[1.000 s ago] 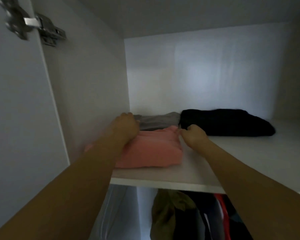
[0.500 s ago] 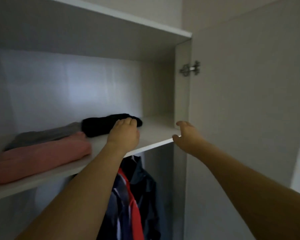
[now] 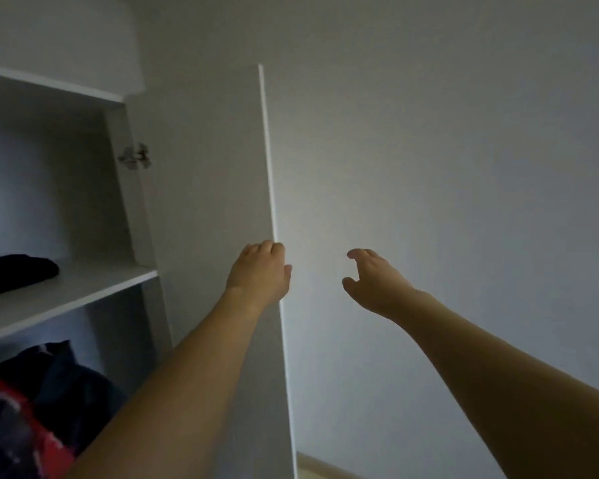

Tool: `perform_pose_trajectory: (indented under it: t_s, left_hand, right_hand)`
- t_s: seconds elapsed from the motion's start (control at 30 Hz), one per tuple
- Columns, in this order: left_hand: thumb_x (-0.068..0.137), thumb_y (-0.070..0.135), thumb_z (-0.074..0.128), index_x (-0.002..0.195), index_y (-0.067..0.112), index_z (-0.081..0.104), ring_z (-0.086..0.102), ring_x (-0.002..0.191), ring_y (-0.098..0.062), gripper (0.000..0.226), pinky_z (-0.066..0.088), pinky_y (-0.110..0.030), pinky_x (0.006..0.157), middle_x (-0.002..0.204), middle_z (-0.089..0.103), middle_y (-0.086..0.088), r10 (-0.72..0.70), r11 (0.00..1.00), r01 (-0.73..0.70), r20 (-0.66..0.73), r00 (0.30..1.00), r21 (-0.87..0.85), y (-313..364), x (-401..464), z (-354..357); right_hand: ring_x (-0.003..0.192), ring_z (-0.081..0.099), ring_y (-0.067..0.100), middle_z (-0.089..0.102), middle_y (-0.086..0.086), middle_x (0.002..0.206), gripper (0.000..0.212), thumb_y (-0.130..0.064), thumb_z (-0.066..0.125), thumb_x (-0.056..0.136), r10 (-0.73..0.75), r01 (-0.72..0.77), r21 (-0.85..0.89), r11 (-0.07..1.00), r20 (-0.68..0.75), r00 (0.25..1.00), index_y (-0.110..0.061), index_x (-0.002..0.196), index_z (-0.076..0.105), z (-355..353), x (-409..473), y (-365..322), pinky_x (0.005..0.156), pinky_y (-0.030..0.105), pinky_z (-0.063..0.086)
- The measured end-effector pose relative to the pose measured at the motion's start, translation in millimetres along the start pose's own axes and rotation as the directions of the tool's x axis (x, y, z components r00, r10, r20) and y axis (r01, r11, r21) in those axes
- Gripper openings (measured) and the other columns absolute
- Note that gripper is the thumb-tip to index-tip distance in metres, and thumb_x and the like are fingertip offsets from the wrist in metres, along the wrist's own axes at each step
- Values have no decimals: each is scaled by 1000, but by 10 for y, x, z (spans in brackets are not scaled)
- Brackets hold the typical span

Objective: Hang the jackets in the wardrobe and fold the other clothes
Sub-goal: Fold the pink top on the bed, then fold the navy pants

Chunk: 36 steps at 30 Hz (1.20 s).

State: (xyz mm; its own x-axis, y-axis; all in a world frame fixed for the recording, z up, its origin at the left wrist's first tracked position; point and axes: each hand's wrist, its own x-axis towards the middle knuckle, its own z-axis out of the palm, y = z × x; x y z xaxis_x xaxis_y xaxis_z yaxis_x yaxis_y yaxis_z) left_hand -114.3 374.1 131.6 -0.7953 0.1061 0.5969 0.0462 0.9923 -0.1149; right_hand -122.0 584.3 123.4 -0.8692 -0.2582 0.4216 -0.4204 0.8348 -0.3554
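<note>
Reaching up and forward, both bare arms are stretching toward the open wardrobe door [image 3: 204,209]. The left hand [image 3: 258,271] is lying against the door's free edge, fingers curling over it. The right hand [image 3: 374,276] is hovering just right of that edge, fingers loosely bent, holding nothing. The door is standing upright, edge toward the camera. A folded black garment [image 3: 13,273] is lying on the shelf [image 3: 83,288] at far left; jackets [image 3: 42,392] are hanging below it.
</note>
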Motion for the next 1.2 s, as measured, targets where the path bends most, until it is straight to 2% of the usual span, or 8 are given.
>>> perform_pose_trajectory:
  t_s: [0.13, 0.37, 0.53, 0.63, 0.77, 0.87, 1.07, 1.2]
  left_hand:
    - [101, 34, 41, 126, 8, 49, 50, 116, -28, 37, 36, -35, 99, 129, 54, -8, 77, 992, -77, -3, 997, -103, 1291, -94, 18]
    - [102, 34, 38, 132, 8, 45, 46, 121, -29, 41, 35, -36, 102, 136, 50, -9, 191, 956, -165, 90, 977, -242, 3230, -202, 69]
    - [101, 32, 37, 130, 6, 46, 47, 119, -32, 39, 37, -38, 100, 134, 51, -11, 293, 912, -237, 128, 948, -334, 4521, -165, 101]
    - [101, 31, 37, 136, 6, 43, 46, 123, -33, 43, 35, -39, 103, 138, 49, -13, 343, 882, -265, 145, 928, -390, 5356, -248, 15]
    - [101, 30, 38, 135, 6, 44, 45, 123, -31, 42, 32, -38, 105, 137, 49, -12, 443, 840, -375, 97, 891, -392, 6486, -400, -209]
    - [100, 29, 39, 134, 6, 45, 46, 121, -31, 42, 33, -37, 105, 135, 50, -13, 432, 831, -376, 50, 900, -410, 7246, -495, -409]
    - [100, 27, 37, 140, 7, 41, 45, 123, -31, 45, 32, -37, 106, 141, 47, -13, 426, 842, -345, 120, 897, -414, 8492, -814, -706]
    - [100, 27, 38, 135, 9, 44, 48, 119, -30, 41, 36, -37, 101, 138, 50, -11, 425, 838, -337, 126, 897, -429, 9278, -865, -788]
  right_hand:
    - [135, 39, 25, 39, 9, 149, 55, -23, 51, 94, 55, -57, -69, 996, -26, 998, -8, 145, 35, -582, -615, 1011, 109, 33, 31]
    - [135, 39, 25, 39, 9, 149, 54, -23, 52, 95, 240, -237, -106, 966, 17, 971, -8, 145, 35, -1286, -1608, 2495, 111, 34, 32]
    - [134, 39, 26, 39, 8, 149, 54, -23, 53, 95, 358, -360, -122, 925, -37, 933, -9, 144, 35, -1786, -2268, 3394, 111, 36, 33]
    - [133, 40, 26, 37, 8, 150, 55, -24, 54, 95, 412, -417, -122, 901, -63, 909, -10, 145, 34, -2213, -2714, 3949, 108, 35, 35]
    - [129, 46, 25, 38, 7, 149, 56, -25, 56, 95, 462, -476, -122, 871, -127, 878, -13, 145, 35, -2811, -3351, 4734, 104, 35, 40]
    - [133, 42, 25, 38, 7, 150, 57, -24, 57, 95, 475, -488, -121, 864, -122, 872, -14, 146, 34, -3175, -3836, 5306, 106, 34, 38]
    - [133, 43, 27, 36, 9, 151, 59, -25, 58, 95, 499, -499, -133, 856, -39, 866, -13, 147, 33, -3852, -4629, 6279, 105, 34, 39]
    - [132, 43, 26, 37, 8, 151, 59, -26, 59, 94, 524, -529, -113, 841, -72, 849, -14, 146, 34, -4251, -4987, 6882, 103, 33, 40]
